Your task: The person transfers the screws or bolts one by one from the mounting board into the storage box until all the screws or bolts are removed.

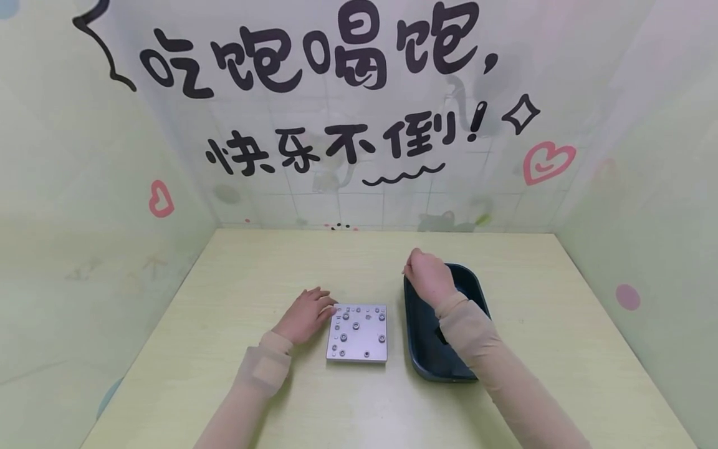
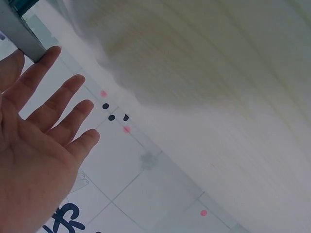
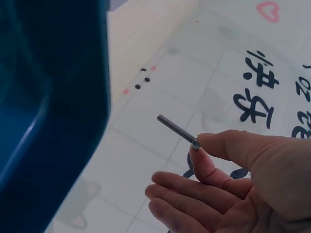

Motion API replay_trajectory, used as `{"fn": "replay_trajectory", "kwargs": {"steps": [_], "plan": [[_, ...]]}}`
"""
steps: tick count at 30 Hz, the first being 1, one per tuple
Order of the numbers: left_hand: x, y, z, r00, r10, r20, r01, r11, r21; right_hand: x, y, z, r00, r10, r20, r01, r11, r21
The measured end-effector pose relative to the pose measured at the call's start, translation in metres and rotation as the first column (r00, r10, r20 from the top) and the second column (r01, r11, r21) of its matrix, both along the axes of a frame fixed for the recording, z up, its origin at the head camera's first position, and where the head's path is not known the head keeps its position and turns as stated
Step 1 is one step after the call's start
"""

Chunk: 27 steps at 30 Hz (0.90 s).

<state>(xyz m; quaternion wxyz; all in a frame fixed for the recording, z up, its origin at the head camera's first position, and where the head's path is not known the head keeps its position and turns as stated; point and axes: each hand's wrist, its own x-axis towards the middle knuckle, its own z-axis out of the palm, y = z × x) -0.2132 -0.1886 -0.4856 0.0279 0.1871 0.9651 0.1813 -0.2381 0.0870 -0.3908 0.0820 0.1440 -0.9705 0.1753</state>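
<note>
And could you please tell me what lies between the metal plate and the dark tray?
Only a narrow strip of bare tabletop lies between the metal plate and the dark tray; the head view shows this.

Black lettering (image 1: 349, 129) on the back wall (image 1: 387, 209) reads — 吃饱喝饱, 快乐不倒!

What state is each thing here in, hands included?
Square silver metal plate: face up on the pale wooden table, bolt heads showing.
Dark blue plastic tray: open side up, contents partly hidden by the right sleeve.
Slim grey metal bolt: pinched at its head end, shaft free.
Left hand: fingers extended, touching the plate.
Right hand: pinching the bolt.
</note>
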Motion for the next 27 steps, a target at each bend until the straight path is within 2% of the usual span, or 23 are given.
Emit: {"fn": "replay_trajectory", "kwargs": {"steps": [6, 13, 27], "plan": [[0.0, 0.0, 0.001, 1.0, -0.002, 0.004, 0.002, 1.0, -0.003, -0.004, 0.024, -0.008, 0.999, -0.023, 0.033, 0.023, 1.0, -0.013], [0.0, -0.001, 0.0, 1.0, 0.001, 0.01, -0.001, 1.0, 0.006, -0.009, 0.044, -0.024, 0.997, -0.032, 0.074, 0.032, 0.999, 0.006], [0.0, -0.001, -0.001, 1.0, -0.001, 0.002, 0.001, 1.0, 0.001, -0.015, 0.051, -0.055, 0.985, -0.049, 0.166, 0.043, 0.998, 0.042]]}}
